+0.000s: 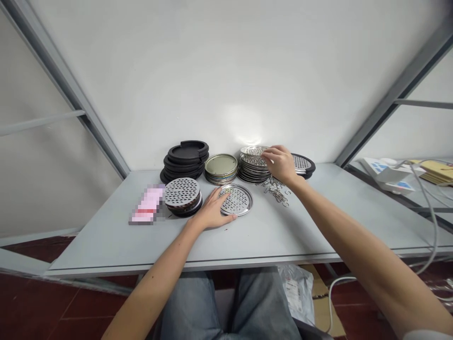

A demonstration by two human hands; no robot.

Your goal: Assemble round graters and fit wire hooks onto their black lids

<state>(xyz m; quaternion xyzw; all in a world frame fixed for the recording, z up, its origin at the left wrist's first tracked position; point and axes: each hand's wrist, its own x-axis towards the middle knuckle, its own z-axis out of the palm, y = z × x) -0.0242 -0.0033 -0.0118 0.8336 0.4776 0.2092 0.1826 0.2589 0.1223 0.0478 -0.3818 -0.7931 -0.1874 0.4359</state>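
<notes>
Beneath the left hand (212,210) and the right hand (282,164) spreads a pale table (269,238). Beyond the left hand and off to its left rises a stack of black round trays (184,165). Just left of the right hand stands a tall stack of perforated metal discs (252,172). Beside the left hand, on its left, sits a stack topped with perforated grey (182,191); straight beyond that hand is a lower gold-topped stack (221,166). The left hand, fingers spread wide, rests over the left edge of a single disc (239,200). The right hand pinches the rim of the topmost disc (250,151). Below the right hand lie small loose metal rings (278,192).
</notes>
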